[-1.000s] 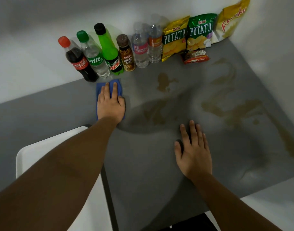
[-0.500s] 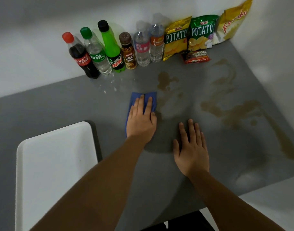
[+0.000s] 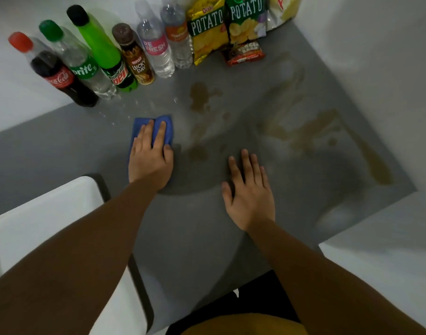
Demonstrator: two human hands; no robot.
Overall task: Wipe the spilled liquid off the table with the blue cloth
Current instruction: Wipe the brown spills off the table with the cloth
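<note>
Fingers (image 3: 159, 134) of my left hand (image 3: 150, 160) are lying straight and flat on the blue cloth (image 3: 167, 131), pressing it against the grey table (image 3: 69, 146). Through the head camera I am seeing the cloth sitting left of centre, its far edge and right corner poking out past my fingertips, just left of the nearest brown patches of spilled liquid (image 3: 311, 136). My right hand (image 3: 249, 194) is resting palm-down on the bare tabletop to the right, fingers straight and slightly spread, holding nothing. The spill is lying in blotches beyond and between both hands and is streaking away toward the right edge. Along the far wall I am seeing a row of bottles standing upright: a cola bottle (image 3: 59, 76), a Sprite bottle (image 3: 86, 71) and others, with potato chip bags (image 3: 207, 37) leaning to their right. A white tray (image 3: 38, 226) is sitting at the near left, partly under my left forearm.
</note>
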